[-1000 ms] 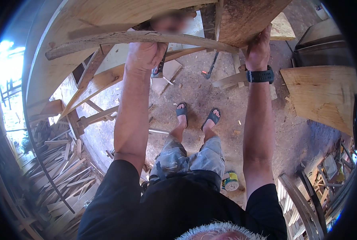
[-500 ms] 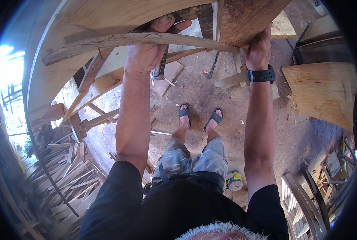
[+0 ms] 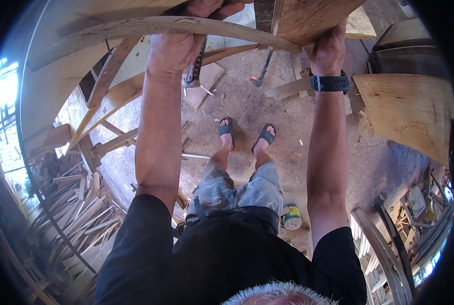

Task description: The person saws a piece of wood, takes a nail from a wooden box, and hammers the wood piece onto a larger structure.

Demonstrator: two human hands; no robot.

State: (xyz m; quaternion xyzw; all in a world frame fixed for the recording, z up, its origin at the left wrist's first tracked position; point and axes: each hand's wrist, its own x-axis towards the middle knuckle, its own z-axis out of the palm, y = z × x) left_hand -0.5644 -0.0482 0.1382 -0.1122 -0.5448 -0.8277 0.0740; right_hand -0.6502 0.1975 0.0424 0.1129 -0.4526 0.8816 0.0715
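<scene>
At the top, my left hand (image 3: 172, 53) is closed, partly hidden behind a curved wooden strip (image 3: 150, 25). A black tool handle with red-orange marks (image 3: 195, 68) sticks down out of that fist; the tool's other end is hidden. My right hand (image 3: 329, 53), below a black wristwatch strap, grips the lower edge of a brown wooden panel (image 3: 313, 20). Its fingers are mostly hidden behind the panel. The strip's right end meets the panel close to my right hand.
A large pale curved board (image 3: 54, 91) rises at the left. Scrap wood (image 3: 82, 223) lies heaped below it. A light wooden panel (image 3: 405, 109) stands at the right. On the floor are a dark bar-shaped tool (image 3: 263, 68) and a green-yellow can (image 3: 291, 217).
The curved strip, the panel and both my hands sit a little higher in the picture, with the strip and left hand further left. My hold looks the same.
</scene>
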